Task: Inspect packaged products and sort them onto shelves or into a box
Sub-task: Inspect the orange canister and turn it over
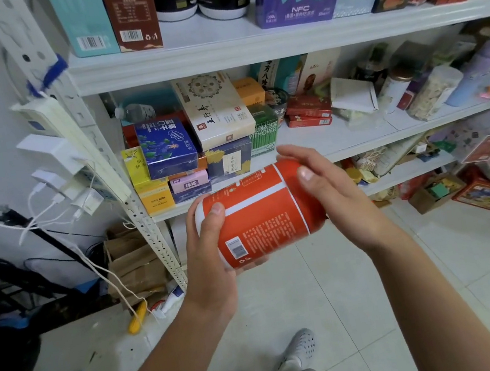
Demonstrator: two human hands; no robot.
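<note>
2 hands: both hold 1 orange can (261, 214) in the air, in front of the rack (248, 53).
Left hand (209, 255): grips the can's lower end; the thumb lies over the front, the fingers curl under it.
Right hand (324, 185): holds the upper end; the thumb presses on the side, the fingers curve over the top.
Can: tilted, lower end to the left; 1 white stripe, white print, a barcode (236, 248) near the left palm.
Rack: white metal, full of packages on every shelf in view.
Middle shelf: stacked boxes at the left, with a blue box (167, 146) on top and a cream box (215, 109) leaning beside it; jars at the right.
Wall: a power strip (68, 133) with white plugs, left of the rack.
Floor (333, 283): white tiles; paper bags (133, 260) by the rack's leg; 2 grey shoes (298, 350) below the arms.
</note>
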